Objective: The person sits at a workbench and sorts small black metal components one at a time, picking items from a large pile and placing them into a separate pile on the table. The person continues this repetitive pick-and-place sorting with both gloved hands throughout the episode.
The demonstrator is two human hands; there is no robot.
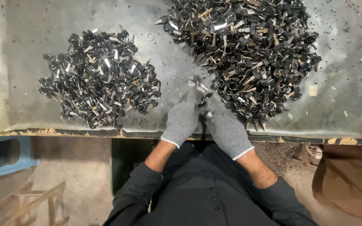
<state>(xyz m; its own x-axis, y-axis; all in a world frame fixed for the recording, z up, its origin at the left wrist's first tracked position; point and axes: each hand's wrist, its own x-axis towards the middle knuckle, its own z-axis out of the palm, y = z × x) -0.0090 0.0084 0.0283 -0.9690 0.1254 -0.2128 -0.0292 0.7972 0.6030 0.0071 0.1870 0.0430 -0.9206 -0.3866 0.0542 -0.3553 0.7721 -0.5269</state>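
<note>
— Where does the single view look from?

— From the person's head, pointing almost straight down over the chest and dark sleeves onto the grey, dusty metal-topped workbench (42, 37).

— Which way does it face?

— Forward and down: the bench's near edge runs across the lower middle of the picture, the far part of the top fills the upper half, and the floor shows below.

— How near is it?

— Close enough that the left hand in a grey knitted glove (183, 119) and the right hand in a grey knitted glove (227, 129) sit at centre, yet both heaps of parts fit in.

— Any second view sharing the scene?

— Only this one.
</note>
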